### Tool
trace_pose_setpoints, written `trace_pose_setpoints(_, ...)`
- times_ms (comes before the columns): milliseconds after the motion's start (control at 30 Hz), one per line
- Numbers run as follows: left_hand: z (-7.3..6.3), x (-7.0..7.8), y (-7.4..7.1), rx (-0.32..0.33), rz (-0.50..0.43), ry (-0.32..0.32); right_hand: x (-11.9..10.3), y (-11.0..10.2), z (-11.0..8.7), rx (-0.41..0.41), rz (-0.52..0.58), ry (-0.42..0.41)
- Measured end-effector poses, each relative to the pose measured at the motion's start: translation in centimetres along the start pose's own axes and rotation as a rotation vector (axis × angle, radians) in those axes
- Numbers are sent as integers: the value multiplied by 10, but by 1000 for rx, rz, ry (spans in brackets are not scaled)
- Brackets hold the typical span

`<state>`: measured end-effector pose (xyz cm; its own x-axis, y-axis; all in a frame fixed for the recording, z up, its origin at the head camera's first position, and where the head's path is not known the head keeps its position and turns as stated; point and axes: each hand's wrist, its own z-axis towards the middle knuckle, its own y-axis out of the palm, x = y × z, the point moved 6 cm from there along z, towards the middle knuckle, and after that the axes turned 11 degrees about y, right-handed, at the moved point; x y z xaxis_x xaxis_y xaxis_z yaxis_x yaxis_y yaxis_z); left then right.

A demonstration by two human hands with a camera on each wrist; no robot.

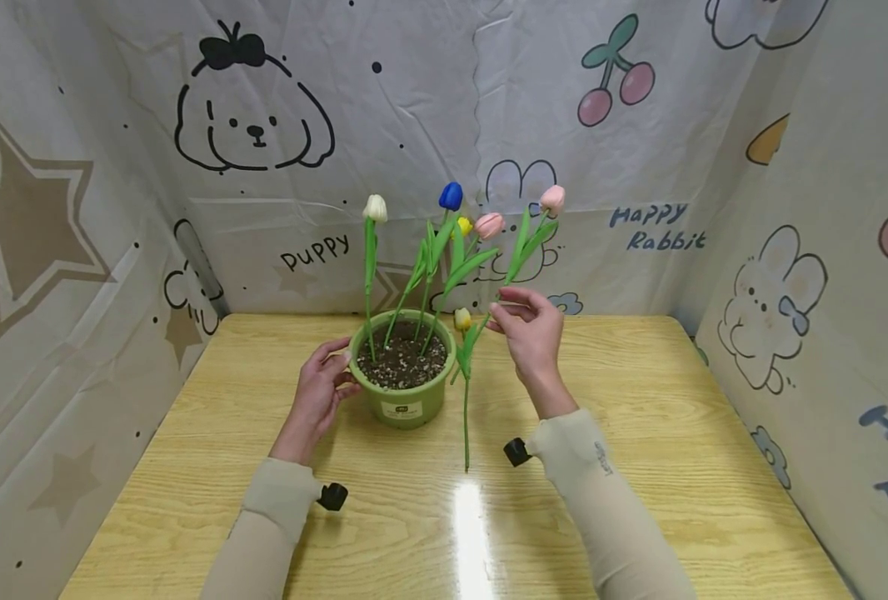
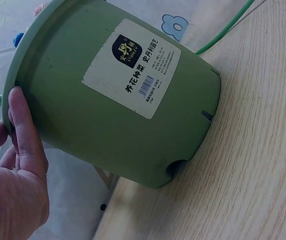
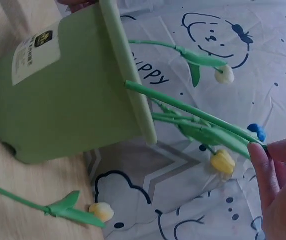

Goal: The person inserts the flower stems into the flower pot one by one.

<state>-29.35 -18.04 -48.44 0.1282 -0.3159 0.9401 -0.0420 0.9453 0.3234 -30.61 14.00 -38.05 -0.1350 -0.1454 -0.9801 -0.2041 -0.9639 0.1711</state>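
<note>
A green flower pot (image 1: 406,408) filled with dark speckled soil (image 1: 399,367) stands upright on the table. My left hand (image 1: 322,387) holds it by the left side of the rim, one finger lying along the outer wall in the left wrist view. Up to the right of the pot, my right hand (image 1: 534,333) pinches the stem of a pink artificial tulip (image 1: 552,200) between thumb and fingers. That stem (image 3: 182,107) slants down, its cut end overlapping the pot's rim in the right wrist view. Planted in the soil are white (image 1: 375,208), blue (image 1: 451,197), yellow and pink tulips.
A loose yellow-white tulip (image 3: 102,212) lies on the wooden table (image 1: 639,467) just right of the pot, stem toward me. Printed cloth walls (image 1: 414,100) enclose the table at the back and both sides. Small black devices (image 1: 517,452) stick out from both cuffs.
</note>
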Motion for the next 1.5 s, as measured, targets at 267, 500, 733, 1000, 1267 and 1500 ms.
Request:
trace_pose_setpoints(267,0,0,-1,5,3,-3,-8,17,-2,1,15,-109)
trace_pose_setpoints(500,-1,1,-2,6,11,-3,-12,26,-3,-25,22,-159)
trace_pose_setpoints(733,0,0,-4,10,9,3,-9,38,-1,-27,23,-204)
trace_pose_setpoints(1000,0,-1,-4,13,5,-6,4,57,1,-16,-21,-228)
trace_pose_setpoints(1267,0,-1,-1,15,4,-1,15,75,1,-42,-61,-323)
trace_pose_setpoints(1500,1,-1,-1,6,9,6,18,84,0,-25,-94,-352)
